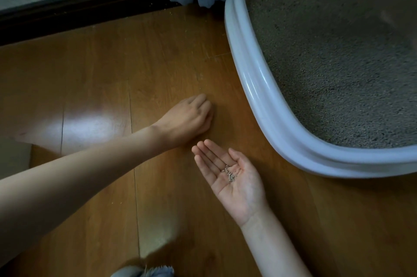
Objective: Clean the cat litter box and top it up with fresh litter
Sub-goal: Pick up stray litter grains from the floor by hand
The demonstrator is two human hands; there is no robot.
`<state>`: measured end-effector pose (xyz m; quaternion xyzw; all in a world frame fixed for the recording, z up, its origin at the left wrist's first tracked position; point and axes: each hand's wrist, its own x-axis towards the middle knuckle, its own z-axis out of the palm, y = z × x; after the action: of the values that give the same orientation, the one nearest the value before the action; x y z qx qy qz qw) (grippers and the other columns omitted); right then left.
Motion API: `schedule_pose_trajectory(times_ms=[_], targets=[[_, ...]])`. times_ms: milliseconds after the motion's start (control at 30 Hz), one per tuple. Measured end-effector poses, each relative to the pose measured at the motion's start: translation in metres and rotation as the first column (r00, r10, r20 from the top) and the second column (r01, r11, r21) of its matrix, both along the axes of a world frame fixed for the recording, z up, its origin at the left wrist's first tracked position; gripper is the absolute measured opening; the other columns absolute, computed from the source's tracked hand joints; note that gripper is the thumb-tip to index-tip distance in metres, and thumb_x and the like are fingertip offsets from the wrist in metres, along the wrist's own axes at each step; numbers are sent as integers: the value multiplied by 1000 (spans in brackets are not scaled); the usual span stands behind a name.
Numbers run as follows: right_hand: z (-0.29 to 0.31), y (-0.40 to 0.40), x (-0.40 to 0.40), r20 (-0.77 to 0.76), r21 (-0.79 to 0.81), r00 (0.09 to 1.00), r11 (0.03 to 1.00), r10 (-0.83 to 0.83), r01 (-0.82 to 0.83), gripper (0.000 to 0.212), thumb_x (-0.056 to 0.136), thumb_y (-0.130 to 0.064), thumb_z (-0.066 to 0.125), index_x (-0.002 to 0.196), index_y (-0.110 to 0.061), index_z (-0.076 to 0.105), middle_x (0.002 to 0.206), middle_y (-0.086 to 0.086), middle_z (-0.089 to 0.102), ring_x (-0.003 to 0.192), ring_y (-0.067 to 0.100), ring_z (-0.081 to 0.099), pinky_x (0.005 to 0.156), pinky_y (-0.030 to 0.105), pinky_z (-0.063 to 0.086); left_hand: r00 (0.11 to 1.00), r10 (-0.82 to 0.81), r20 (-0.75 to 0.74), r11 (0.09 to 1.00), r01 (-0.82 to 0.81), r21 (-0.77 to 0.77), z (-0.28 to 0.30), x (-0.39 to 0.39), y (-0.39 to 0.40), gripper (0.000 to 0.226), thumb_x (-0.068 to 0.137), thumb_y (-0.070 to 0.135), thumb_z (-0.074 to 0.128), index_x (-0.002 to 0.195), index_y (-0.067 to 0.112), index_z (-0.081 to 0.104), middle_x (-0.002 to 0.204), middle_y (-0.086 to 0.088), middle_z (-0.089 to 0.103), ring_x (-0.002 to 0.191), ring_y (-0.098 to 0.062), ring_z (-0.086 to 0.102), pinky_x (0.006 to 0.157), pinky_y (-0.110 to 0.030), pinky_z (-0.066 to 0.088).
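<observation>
- The litter box (243,55) sits on the wooden floor (126,69) at the upper right, its long axis running from upper left to lower right, its near rim curving past both hands.
- The right hand (234,177) lies palm up, fingers straight and flat, with a small cluster of stray litter grains (230,174) on the palm; it is the nearer hand, the rim just up and right of it.
- The left hand (191,116) is knuckles-up on the floor, fingers curled under; whether it pinches any grains I cannot tell.
- Inside the box lies a fairly even bed of grey litter (334,69), blurred in places.
- Judgement: tipping the palm over the rim comes next.
</observation>
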<state>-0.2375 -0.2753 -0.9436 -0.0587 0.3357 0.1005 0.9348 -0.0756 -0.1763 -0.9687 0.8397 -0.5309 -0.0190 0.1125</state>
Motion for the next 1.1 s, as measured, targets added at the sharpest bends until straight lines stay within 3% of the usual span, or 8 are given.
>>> schedule_pose_trajectory(times_ms=[267, 467, 767, 900, 1000, 1100], targets=[[-6, 4, 0, -25, 11, 999, 1000, -22, 22, 44, 93, -19, 41, 102, 13, 69, 119, 30, 62, 111, 40, 62, 95, 45, 50, 920, 334, -205, 937, -348, -36, -2, 14, 39, 20, 98, 25, 48, 98, 7, 58, 97, -4, 51, 79, -17, 52, 67, -26, 42], [-7, 5, 1, -31, 6, 999, 999, -40, 40, 44, 93, -19, 41, 104, 13, 68, 121, 30, 61, 113, 40, 61, 96, 46, 50, 968, 217, -128, 974, -223, -37, 1, 22, 21, 37, 96, 33, 38, 96, 4, 61, 93, -10, 57, 75, -20, 55, 64, -28, 45], [-7, 4, -1, -16, 0, 999, 999, -36, 36, 43, 90, -20, 43, 102, 11, 70, 119, 29, 62, 111, 39, 62, 95, 45, 50, 997, 67, 31, 996, -68, 54, 7, 30, 1, 26, 92, 20, 48, 88, 3, 67, 85, -12, 61, 71, -29, 57, 62, -36, 46], [-7, 6, -1, -19, -8, 999, 1000, -30, 30, 44, 89, -22, 44, 102, 10, 71, 119, 28, 63, 110, 38, 63, 94, 44, 50, 985, -69, 157, 972, 31, 233, 20, 30, -11, 12, 93, 11, 58, 95, 5, 67, 94, -11, 61, 82, -28, 57, 66, -34, 40], [-8, 6, 2, -19, -13, 999, 999, -34, 34, 43, 87, -22, 44, 100, 10, 71, 118, 28, 63, 109, 37, 64, 93, 44, 51, 966, -89, 242, 911, -19, 412, 26, 26, -27, 19, 100, 13, 48, 113, 7, 60, 111, -10, 57, 97, -24, 54, 73, -31, 38], [-8, 7, 3, -34, -21, 999, 999, -31, 30, 44, 89, -22, 43, 101, 10, 71, 118, 28, 63, 109, 37, 64, 93, 44, 52, 945, -170, 278, 850, -2, 526, 29, 24, -35, 26, 102, 10, 40, 123, -1, 50, 116, -16, 53, 97, -28, 55, 73, -32, 37]])
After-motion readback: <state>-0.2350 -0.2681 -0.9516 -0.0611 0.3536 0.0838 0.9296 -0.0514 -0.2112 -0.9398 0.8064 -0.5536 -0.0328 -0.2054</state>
